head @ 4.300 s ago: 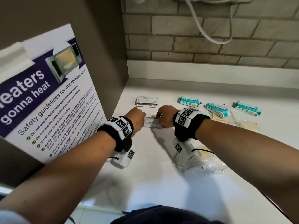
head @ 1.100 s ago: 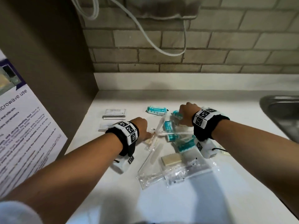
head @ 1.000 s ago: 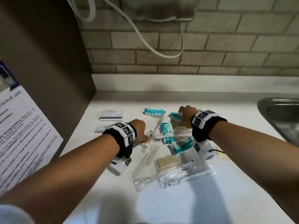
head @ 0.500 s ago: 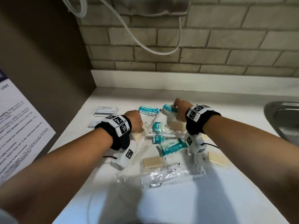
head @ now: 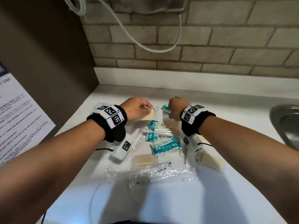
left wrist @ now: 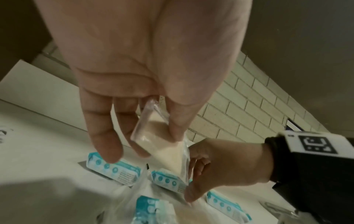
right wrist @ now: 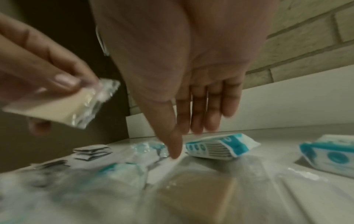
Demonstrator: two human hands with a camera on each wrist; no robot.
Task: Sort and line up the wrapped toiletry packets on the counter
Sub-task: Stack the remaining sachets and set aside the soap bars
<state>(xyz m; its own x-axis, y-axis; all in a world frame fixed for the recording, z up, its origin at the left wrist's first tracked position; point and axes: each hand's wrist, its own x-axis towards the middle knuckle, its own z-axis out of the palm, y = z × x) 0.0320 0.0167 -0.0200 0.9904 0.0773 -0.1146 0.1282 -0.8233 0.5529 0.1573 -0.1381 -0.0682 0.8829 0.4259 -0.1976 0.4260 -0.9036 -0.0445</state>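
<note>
Your white counter (head: 210,199) carries a loose heap of packets: teal wipes packs (head: 166,145), wrapped soap bars (head: 144,159) and clear sachets (head: 155,172), all between your wrists. Your left hand (head: 135,109) holds one wrapped soap (left wrist: 151,136) raised above the heap, thumb and fingers (left wrist: 104,136) pinching it. Your right hand (head: 176,107) hovers with fingers (right wrist: 210,109) straight and spread, thumb tip on a clear wrapper.

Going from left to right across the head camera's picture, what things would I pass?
Printed poster → left hand pinching a wrapped soap bar → right hand → metal sink.
</note>
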